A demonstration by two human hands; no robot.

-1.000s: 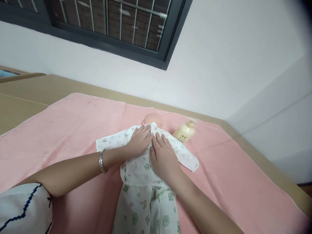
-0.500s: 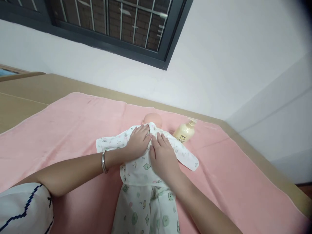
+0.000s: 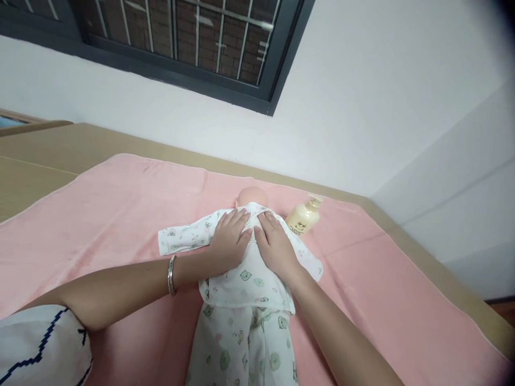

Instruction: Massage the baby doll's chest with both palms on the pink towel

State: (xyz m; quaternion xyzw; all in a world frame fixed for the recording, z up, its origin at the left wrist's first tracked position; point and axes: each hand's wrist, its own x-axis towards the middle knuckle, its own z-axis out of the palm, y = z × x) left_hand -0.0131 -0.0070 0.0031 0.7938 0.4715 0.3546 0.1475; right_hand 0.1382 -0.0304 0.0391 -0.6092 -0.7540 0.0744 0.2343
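A baby doll (image 3: 252, 196) lies on a pink blanket, with only the bald top of its head bare. It wears a white printed shirt (image 3: 237, 289) and matching trousers (image 3: 225, 343), sleeves spread to both sides. My left hand (image 3: 230, 241) rests flat on the upper left of the shirt, fingers stretched toward the head. On the upper right of the shirt lies my right hand (image 3: 277, 246), also flat with fingers extended. A narrow strip of shirt shows between the hands. Neither hand grasps anything.
Right of the doll, a yellow pump bottle (image 3: 303, 217) leans on the pink blanket (image 3: 132, 214). The blanket covers a tan surface (image 3: 48, 145) against a white wall (image 3: 354, 91). Above is a dark-framed window (image 3: 265, 99) with bars.
My hands have moved apart across the shirt, the right one outward to the right. The left hand has shifted only slightly. The doll's right-side sleeve has drawn in a little.
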